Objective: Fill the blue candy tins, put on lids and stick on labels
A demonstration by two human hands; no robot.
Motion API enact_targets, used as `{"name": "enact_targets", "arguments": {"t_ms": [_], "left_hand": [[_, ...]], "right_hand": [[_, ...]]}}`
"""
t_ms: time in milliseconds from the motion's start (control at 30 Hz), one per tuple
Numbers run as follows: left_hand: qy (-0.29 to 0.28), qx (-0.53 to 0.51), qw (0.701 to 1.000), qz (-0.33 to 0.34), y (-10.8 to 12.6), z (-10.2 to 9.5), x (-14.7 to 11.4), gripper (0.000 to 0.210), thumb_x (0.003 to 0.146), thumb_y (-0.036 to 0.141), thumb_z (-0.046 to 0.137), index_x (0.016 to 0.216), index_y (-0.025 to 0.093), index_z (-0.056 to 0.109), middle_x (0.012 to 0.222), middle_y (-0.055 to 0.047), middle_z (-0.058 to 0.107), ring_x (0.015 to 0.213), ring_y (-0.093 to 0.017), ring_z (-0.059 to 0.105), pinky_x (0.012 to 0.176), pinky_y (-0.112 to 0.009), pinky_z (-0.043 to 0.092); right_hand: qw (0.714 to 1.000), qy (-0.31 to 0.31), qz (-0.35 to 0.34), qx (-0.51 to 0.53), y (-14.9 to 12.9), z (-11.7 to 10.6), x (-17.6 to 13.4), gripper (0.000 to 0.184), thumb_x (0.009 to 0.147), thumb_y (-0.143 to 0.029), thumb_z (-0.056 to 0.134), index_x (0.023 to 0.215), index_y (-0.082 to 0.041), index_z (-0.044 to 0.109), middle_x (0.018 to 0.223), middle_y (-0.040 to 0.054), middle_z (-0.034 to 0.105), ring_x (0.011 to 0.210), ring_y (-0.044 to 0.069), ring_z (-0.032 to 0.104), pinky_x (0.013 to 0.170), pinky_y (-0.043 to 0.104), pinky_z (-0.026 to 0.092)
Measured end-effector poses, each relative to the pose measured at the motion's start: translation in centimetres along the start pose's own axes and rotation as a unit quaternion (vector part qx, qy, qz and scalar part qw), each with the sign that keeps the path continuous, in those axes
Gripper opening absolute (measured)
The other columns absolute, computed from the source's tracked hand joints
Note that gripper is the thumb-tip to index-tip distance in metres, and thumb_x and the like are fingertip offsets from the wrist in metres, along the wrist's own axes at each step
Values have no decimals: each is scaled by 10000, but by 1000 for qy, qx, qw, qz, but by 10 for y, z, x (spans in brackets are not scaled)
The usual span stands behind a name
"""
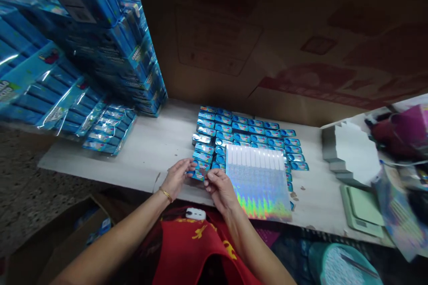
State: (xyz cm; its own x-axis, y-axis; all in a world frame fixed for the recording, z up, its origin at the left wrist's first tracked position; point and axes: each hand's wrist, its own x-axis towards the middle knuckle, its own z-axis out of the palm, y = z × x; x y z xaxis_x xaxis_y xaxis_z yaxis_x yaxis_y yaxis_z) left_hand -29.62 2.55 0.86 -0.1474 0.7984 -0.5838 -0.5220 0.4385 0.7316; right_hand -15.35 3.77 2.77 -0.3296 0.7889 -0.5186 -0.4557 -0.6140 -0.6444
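Small blue packs (240, 137) with round marks and printed labels lie in several columns on the white tabletop. My left hand (177, 179), with a gold bangle at the wrist, is at the left edge of the nearest blue pack (199, 165); its fingers are slightly apart and reach to that edge. On the other side, my right hand (220, 187) has thumb and forefinger pinched together at the pack's right corner. Whatever sits in that pinch is too small to make out. Right of it, a shiny rainbow sticker sheet (259, 182) with pale strips covers part of the packs.
A large cardboard box (267, 44) stands behind the packs. Wrapped blue cartons (133, 67) are stacked at left, beside a wrapped bundle (109, 129). At right are a grey-white stack (354, 151), a pale green scale (364, 209) and a teal tub (317, 258) below.
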Motion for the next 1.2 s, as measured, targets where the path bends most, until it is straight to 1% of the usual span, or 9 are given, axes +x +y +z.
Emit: {"name": "enact_targets", "arguments": {"t_ms": [100,233,400,600,700,800,933,1133,1200], "left_hand": [[-59,-30,997,-30,6,8,-8,356,655,345,619,947,150,560,900,-76,612,792,-143,565,668,-251,437],[-22,1,1000,-12,5,8,-7,395,547,253,702,896,132,561,697,-19,602,635,-105,553,605,-225,419],[51,75,993,69,-6,-19,19,362,578,251,652,895,132,524,629,12,583,593,-102,546,613,-239,414],[18,268,947,175,-14,-42,59,245,642,232,563,869,152,517,612,29,554,596,-107,544,622,-237,413],[1,342,918,201,-17,-47,73,229,657,229,540,875,161,527,615,33,550,593,-106,534,615,-234,413],[-19,358,913,196,-20,-50,79,228,670,241,530,882,158,523,621,29,554,598,-110,536,608,-236,417],[-36,353,915,194,-21,-50,80,207,679,239,526,868,156,517,634,23,553,623,-115,545,624,-240,421],[-49,332,921,197,-17,-49,77,213,686,247,530,878,155,510,655,19,547,644,-114,543,643,-239,420],[-54,329,923,193,-19,-51,80,209,686,248,531,871,153,510,645,20,544,634,-113,543,643,-242,423]], "right_hand": [[1000,-21,5,-2,-2,6,-2,122,654,-234,642,649,-169,539,575,-34,520,499,56,464,422,149,306],[1000,-2,-6,-29,4,7,0,122,643,-237,646,655,-169,546,596,-33,527,504,60,461,428,158,302],[974,151,-48,-165,25,1,16,168,634,-320,630,666,-168,567,528,-41,507,458,75,415,421,187,284],[840,226,-187,-456,40,-4,39,181,700,-331,518,667,-165,584,637,3,562,600,125,487,588,235,362],[764,241,-214,-560,42,-6,45,178,715,-298,483,634,-170,576,622,5,555,607,130,487,593,233,342],[723,246,-212,-610,43,-10,48,175,715,-287,474,630,-173,575,616,5,564,599,129,491,578,225,326],[716,243,-172,-632,40,-11,50,196,725,-305,457,650,-179,586,614,6,588,571,128,504,542,218,310],[764,195,-93,-608,28,-10,51,233,735,-334,436,668,-168,585,571,5,587,550,131,517,497,206,305],[763,194,-74,-613,26,-11,53,243,740,-341,432,658,-168,582,578,9,592,551,132,519,491,206,302]]}}
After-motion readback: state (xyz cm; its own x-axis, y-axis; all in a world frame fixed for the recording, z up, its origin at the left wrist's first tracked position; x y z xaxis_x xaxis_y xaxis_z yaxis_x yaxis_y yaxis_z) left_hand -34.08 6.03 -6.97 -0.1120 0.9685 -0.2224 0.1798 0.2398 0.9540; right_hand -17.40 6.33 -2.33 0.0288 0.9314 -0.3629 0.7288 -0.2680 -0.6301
